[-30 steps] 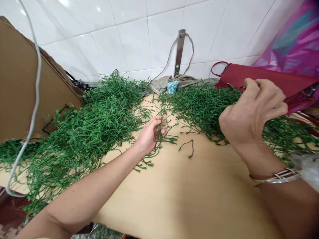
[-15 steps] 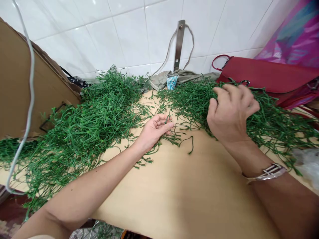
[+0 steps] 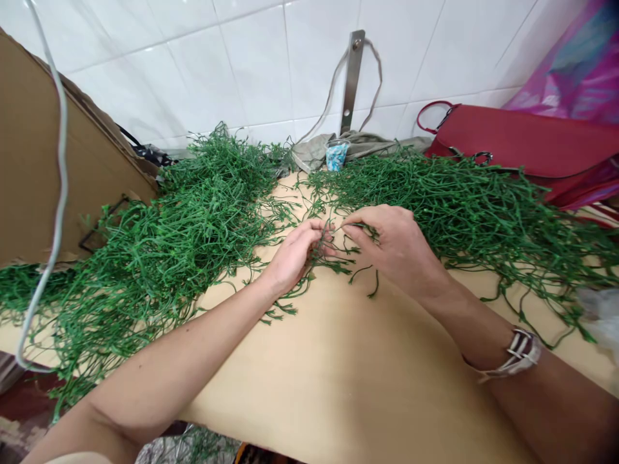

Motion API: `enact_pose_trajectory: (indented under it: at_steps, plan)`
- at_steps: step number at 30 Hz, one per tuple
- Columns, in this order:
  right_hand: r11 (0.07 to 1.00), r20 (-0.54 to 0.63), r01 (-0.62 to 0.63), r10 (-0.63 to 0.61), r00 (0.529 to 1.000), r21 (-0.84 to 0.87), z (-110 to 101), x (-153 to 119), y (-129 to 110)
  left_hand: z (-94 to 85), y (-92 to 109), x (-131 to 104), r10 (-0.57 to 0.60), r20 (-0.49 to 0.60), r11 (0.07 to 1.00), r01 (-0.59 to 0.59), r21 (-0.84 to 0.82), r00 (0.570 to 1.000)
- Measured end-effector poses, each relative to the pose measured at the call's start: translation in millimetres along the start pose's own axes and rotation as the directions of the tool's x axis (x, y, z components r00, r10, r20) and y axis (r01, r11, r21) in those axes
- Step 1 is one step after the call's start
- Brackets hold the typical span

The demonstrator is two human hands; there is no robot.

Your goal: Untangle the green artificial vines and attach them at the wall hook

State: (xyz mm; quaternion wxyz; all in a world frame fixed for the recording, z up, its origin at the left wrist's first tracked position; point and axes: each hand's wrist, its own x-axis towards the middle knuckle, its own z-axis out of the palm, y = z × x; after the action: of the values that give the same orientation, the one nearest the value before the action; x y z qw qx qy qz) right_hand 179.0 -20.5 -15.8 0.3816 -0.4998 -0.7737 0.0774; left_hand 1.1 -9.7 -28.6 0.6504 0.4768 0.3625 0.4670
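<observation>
**White tiled wall (image 3: pixel 256 71) behind a pale worktop (image 3: pixel 309 374), green stems between two hands**

Saw glossy tiles with thin joints, crossed by a flat metal strip (image 3: pixel 353 80) with a looped cord (image 3: pixel 378 71). Noted crumpled grey cloth (image 3: pixel 309 153) at the foot of the wall, beside a small blue-and-white cup (image 3: pixel 336 156).

Held thin, wiry green stems (image 3: pixel 323 240) in the left hand (image 3: pixel 294 254), fingers loosely curled round them, split tips poking out below. Pinched a slender stem (image 3: pixel 358 225) between thumb and forefinger of the right hand (image 3: pixel 396 248), just beside the left. Wore a banded bracelet (image 3: pixel 525 354) on the right wrist.

Found springy, tangled stems piled in a left heap (image 3: pixel 184 225) and a right heap (image 3: pixel 464 200), ragged at their edges, with a bent loose stem (image 3: pixel 375 283) near the right hand.

Had smooth, flat room between the forearms, down to the near edge. Met closer limits at the sides: brown cardboard (image 3: pixel 53 148) and a hanging white cable (image 3: pixel 62 161) on the left; a smooth red bag (image 3: pixel 527 138), shiny pink plastic (image 3: pixel 570 84) and crinkled clear plastic (image 3: pixel 599 312) on the right.
</observation>
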Motion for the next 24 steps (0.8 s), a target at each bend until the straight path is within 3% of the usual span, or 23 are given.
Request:
enact_pose_trajectory:
  at_steps: [4, 8, 15, 20, 24]
  plan:
    - [0.999, -0.018, -0.022, 0.021, 1.0, -0.023, -5, 2, 9, -3.2, -5, 1, 0.084, 0.044, 0.99, -0.088, 0.107, 0.996]
    - [0.997, -0.012, -0.021, 0.02, 1.0, -0.079, -4, 1, 12, -7.7, -9, 4, 0.124, 0.021, 0.986, -0.126, 0.11, 0.992]
    - [0.972, 0.057, 0.172, -0.165, 0.985, -0.158, 3, -6, 5, -7.8, -7, 5, 0.162, -0.009, 0.972, -0.157, 0.176, 0.987]
    - [0.997, 0.179, 0.053, -0.062, 0.982, 0.058, 6, -4, 4, -7.1, -1, 2, 0.189, 0.052, 0.942, -0.196, 0.272, 0.981]
    - [0.934, 0.292, -0.123, 0.021, 0.956, 0.335, -3, 2, 6, -11.6, 10, -3, 0.14, 0.121, 0.899, -0.177, 0.4, 0.983]
